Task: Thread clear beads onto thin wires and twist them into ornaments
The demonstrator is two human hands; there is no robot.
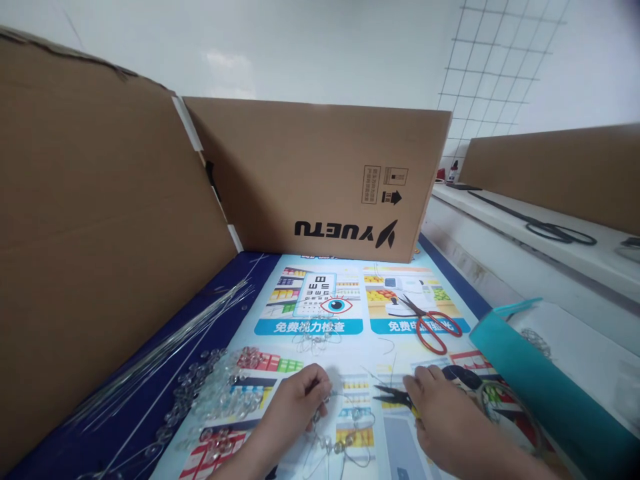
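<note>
1. The left hand [300, 403] lies low on the bench [220, 307], its fingers curled and pinched together on a thin wire strand [345, 440] strung with clear beads.
2. That beaded wire strand runs from the left fingertips toward the person, looping over the printed poster [320, 300] between the two hands.
3. The right hand [440, 413] lies palm down just right of the left one, its fingers closed on small black-tipped pliers [393, 395]; the yellow of the handle shows under the fingers.
4. The pliers' tips point left, toward the left hand, close to it but not touching.
5. A heap of clear crystal beads [220, 390] lies just left of the left hand.
6. Farther left, a bundle of straight thin wires [165, 347] lies across the blue bench surface.
7. Red-handled scissors [433, 327] lie beyond the right hand on the poster.
8. A small tangle of wire and beads [315, 341] sits beyond the left hand.
9. A teal box [540, 387] stands right of the right hand.
10. Brown cardboard sheets [320, 180] stand upright beyond and left of both hands; one reads YUETU upside down.
</note>
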